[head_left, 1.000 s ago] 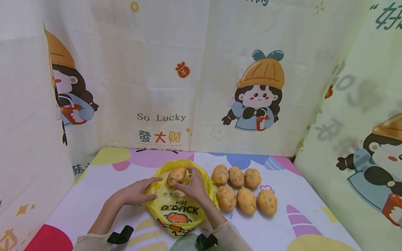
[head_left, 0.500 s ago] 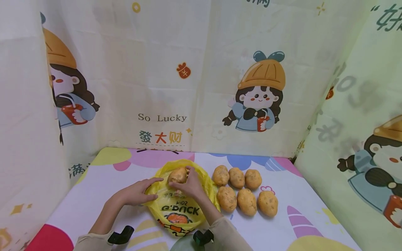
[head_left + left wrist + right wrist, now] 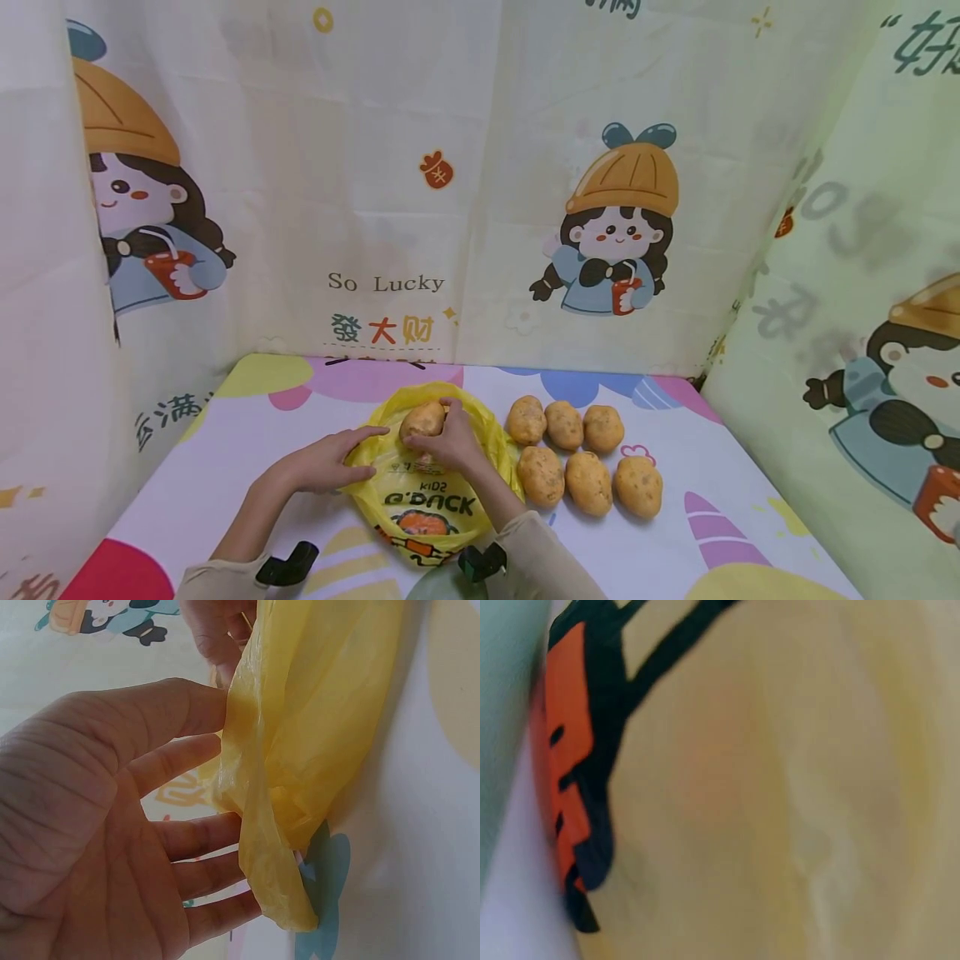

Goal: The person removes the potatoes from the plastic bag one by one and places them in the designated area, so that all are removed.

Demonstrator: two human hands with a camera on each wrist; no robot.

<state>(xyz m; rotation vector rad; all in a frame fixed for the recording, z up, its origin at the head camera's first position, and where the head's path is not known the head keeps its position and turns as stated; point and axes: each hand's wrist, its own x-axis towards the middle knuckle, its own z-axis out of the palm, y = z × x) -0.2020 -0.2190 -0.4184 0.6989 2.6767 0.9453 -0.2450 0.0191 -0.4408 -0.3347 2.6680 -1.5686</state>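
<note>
My right hand (image 3: 454, 442) grips a potato (image 3: 422, 422) in the mouth of the yellow plastic bag (image 3: 405, 492), thumb across the near side and fingers at the far right. At the bag's left rim is my left hand (image 3: 322, 461), thumb and fingers spread. In the left wrist view, the left hand's fingertips slip behind the yellow film of the bag (image 3: 330, 727), hidden by it. Only the bag's printed wall (image 3: 705, 787) fills the right wrist view; the right hand does not show there.
Several potatoes (image 3: 588, 483) lie in two rows just right of the bag on the patterned tabletop (image 3: 750, 500). Printed cloth (image 3: 495, 208) hangs behind the table and along both sides. Black wrist straps (image 3: 288, 564) sit over the sleeves.
My right thumb and fingers have closed further round the potato, with the hand shifting slightly. The left hand keeps its place at the bag's rim, and the other potatoes stay put.
</note>
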